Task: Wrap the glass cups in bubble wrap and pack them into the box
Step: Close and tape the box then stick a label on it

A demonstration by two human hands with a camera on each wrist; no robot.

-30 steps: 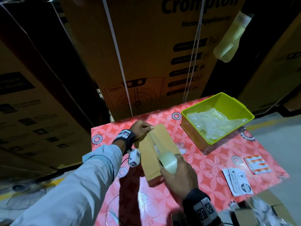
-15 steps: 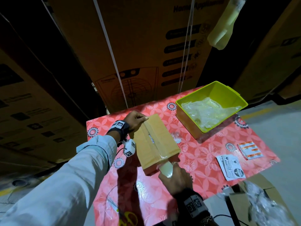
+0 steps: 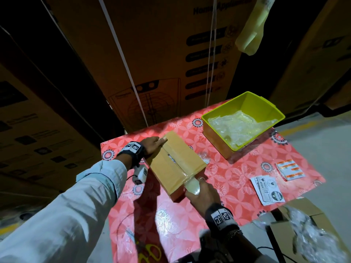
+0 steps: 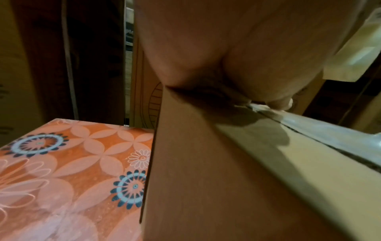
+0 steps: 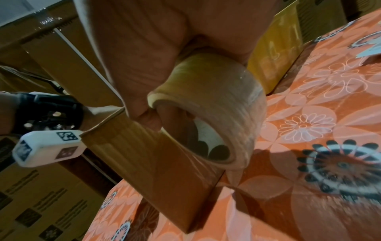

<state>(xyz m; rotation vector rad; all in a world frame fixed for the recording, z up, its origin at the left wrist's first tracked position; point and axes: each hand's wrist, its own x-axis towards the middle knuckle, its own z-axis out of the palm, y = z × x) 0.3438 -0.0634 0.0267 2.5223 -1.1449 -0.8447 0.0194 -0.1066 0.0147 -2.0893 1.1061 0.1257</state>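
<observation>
At the near edge of the box point(image 3: 176, 164) on the worktop point(image 3: 237, 177), the right hand point(image 3: 204, 194) has its grip clamped round the slick tape roll point(image 3: 192, 186). Beyond, the left hand point(image 3: 152, 145) presses flat on the far flap. Light, stiff card; likely fragile inside, so hold its sides.

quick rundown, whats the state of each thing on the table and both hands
box: flaps shut, tape along the top seam
tape roll: at the box's near edge, strip running down that end
left hand: presses the box's far end
right hand: grips the tape roll
green bin: open, bubble wrap inside
labels: flat on the table
</observation>
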